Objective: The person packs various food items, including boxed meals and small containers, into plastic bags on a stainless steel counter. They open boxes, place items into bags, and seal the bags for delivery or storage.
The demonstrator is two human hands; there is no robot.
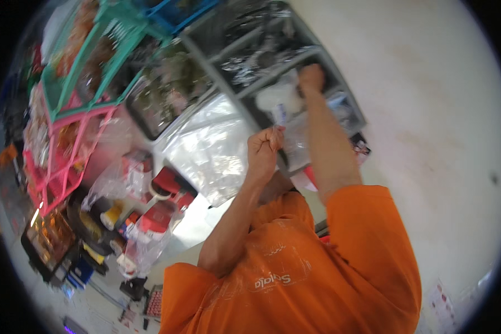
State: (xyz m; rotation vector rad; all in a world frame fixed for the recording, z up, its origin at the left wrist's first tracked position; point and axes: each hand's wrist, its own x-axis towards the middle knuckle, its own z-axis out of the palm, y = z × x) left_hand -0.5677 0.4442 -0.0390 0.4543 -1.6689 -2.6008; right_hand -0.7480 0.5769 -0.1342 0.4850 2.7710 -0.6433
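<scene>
My left hand (265,144) is closed around the end of a clear plastic bag (280,115) with blue print, at the edge of a grey divided tray (227,94). Past it, my right hand (312,79) reaches down into a compartment of the same tray, its fingers bent and their tips hidden. White, cloudy plastic bags (275,98) lie between the two hands. Whether my right fingers grip anything cannot be seen. Other compartments hold crumpled clear and dark plastic packaging (250,69).
Flat clear plastic bags (211,146) lie left of the tray. Farther left stand a green plastic basket (73,92), a pink plastic basket (81,167) and a dark-rimmed tray (150,135). Red boxes (173,185) and a yellow-and-white roll (112,215) lie nearer. A wall is at right.
</scene>
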